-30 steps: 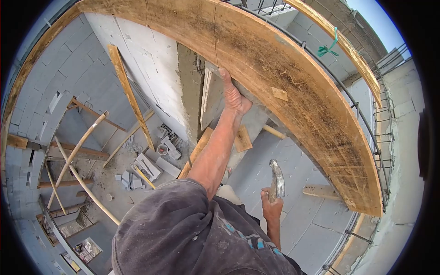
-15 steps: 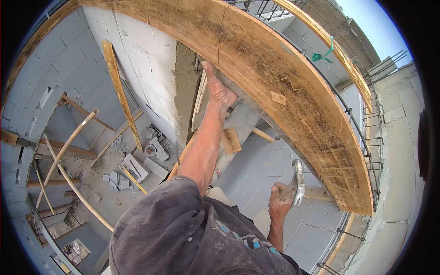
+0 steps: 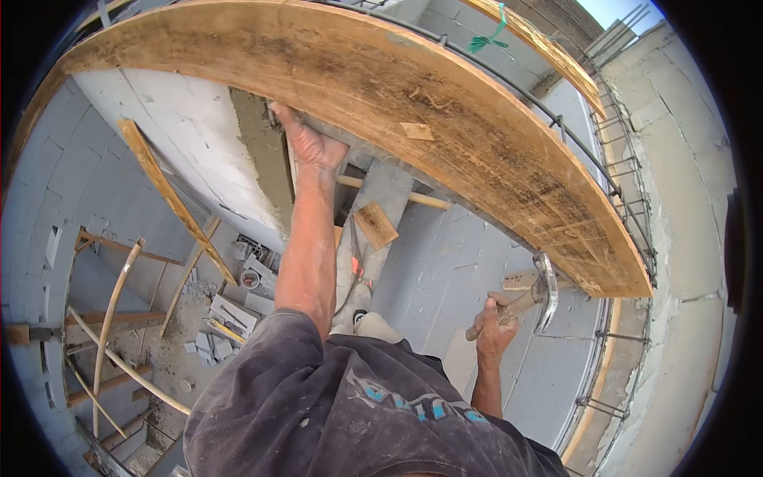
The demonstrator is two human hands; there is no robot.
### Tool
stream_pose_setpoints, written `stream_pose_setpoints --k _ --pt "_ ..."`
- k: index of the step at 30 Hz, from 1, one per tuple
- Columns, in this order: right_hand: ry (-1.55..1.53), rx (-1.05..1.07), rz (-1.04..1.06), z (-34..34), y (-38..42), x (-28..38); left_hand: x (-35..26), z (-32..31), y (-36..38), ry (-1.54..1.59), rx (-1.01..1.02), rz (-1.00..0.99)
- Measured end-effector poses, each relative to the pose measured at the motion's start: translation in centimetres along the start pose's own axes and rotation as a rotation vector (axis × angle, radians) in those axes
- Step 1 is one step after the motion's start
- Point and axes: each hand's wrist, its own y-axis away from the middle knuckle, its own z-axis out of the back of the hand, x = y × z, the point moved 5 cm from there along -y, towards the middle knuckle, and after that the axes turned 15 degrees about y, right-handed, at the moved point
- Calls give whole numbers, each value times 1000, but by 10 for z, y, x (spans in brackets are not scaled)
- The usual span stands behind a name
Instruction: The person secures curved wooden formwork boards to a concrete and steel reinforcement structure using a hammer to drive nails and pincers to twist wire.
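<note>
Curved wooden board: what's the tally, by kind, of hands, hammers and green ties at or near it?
Hands: 2 (left hand, right hand)
Hammer: 1
Green tie: 1
Total: 4

Board point(image 3: 477, 163) is toned orange-brown, blotched near-black, streaked with grain. Shirt point(image 3: 278, 405) is coloured faded charcoal, printed in turquoise and pale grey. Hammer point(image 3: 528, 300): silver-headed, brown-handled. Block wall point(image 3: 441, 278) is shaded blue-grey, patterned with joint lines. Tie point(image 3: 489, 38) is coloured bright green.
</note>
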Motion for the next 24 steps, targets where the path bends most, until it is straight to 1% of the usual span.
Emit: stream_pose_setpoints --k 1,2,3,4,6,7,10,12,15,18,19,22,24 --pt "0 1 -18 3 2 -1 -2 4 -2 59 -1 75" --pt "5 -12 -39 7 5 -2 -2 -2 -2 37 -13 86" --pt "8 -45 -33 12 8 -10 0 2 -4 84 -34 138" --pt "10 -69 -26 16 9 -17 1 -11 0 -4 -32 60" --pt "-26 -122 -24 24 16 -19 5 -19 3 -6 -12 72" --pt "-5 -152 -55 30 17 -24 6 -22 5 13 -58 15" --pt "60 -189 -119 40 16 -35 4 -16 -2 -17 12 58" --pt "129 -202 -142 47 12 -38 4 -12 -4 -62 18 75" --pt "128 -254 140 56 10 -27 5 -10 -5 -103 24 66" --pt "399 -268 275 47 2 -17 2 -7 -9 -105 22 50" --pt "393 -153 -56 39 -5 -18 2 -5 -9 -101 17 53" --pt "419 -96 -122 41 -8 -23 3 -7 -11 -118 63 100" --pt "317 -137 16 45 2 -19 1 -4 -10 -126 37 68"
